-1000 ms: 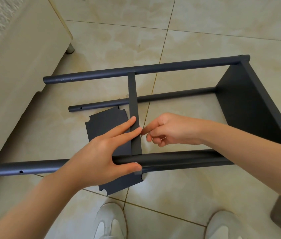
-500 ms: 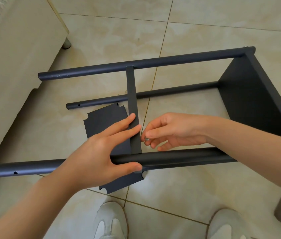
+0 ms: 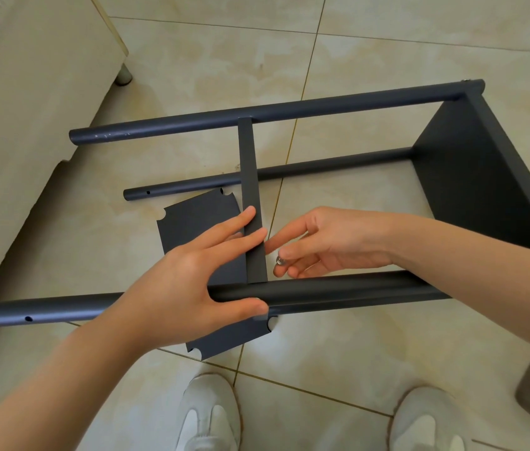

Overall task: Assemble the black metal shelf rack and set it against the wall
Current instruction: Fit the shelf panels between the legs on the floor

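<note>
Black rack frame [image 3: 501, 177] on side; shelf panel [image 3: 252, 203] between poles.

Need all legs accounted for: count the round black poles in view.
3: far pole at top; middle pole; near pole under the left hand. A fourth may hide beneath it.
</note>
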{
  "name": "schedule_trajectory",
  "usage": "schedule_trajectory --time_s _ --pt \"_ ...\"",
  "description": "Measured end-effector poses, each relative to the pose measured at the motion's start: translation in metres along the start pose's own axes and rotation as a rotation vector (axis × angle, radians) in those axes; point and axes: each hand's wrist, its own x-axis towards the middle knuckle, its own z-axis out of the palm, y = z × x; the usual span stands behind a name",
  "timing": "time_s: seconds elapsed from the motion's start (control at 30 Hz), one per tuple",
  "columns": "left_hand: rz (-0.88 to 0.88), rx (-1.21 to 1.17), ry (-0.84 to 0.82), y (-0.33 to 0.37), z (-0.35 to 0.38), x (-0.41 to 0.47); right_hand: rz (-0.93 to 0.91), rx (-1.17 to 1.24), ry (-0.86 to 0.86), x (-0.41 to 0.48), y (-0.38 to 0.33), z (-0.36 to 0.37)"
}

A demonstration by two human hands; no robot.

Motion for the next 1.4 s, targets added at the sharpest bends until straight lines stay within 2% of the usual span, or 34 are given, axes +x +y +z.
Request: schedule_trajectory --time_s 0.23,0.43,0.67,1.4 --pt "-0.002 -0.011 0.001 0.001 0.0 0.0 0.029 -0.031 0.038 0.003 -0.002 0.006" --pt "0.009 -0.008 0.007 -0.001 -0.001 0.0 0.064 -0.133 -0.014 0.014 -0.004 0.02" --pt "0.036 0.005 0.015 -0.004 0.002 0.0 0.133 -0.081 -0.089 0.02 -0.004 0.021" --pt "0.013 0.047 0.005 0.003 0.001 -0.002 0.241 -0.131 -0.194 0.033 -0.004 0.01"
